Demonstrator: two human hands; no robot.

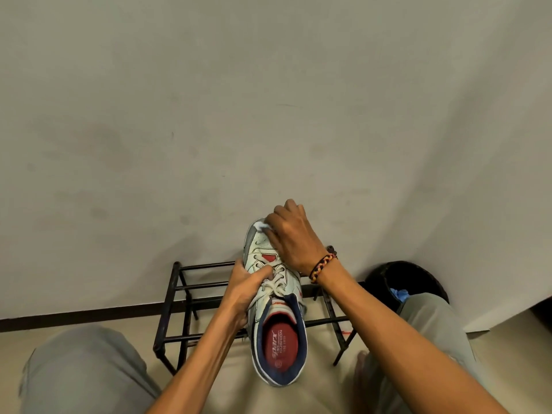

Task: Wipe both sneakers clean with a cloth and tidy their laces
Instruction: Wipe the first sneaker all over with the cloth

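A white sneaker (276,321) with a navy collar, red insole and white laces (274,283) is held up in front of me, toe pointing away. My left hand (245,286) grips it from the left side at the laces, thumb across the eyelets. My right hand (291,234), with a braided band on the wrist, presses a small white cloth (263,225) onto the toe; most of the cloth is hidden under the fingers. Only one sneaker is in view.
A black metal shoe rack (185,297) stands on the floor against the pale wall, under the sneaker. A black bin (385,279) with something blue inside sits to the right. My knees in grey trousers (83,372) frame the bottom.
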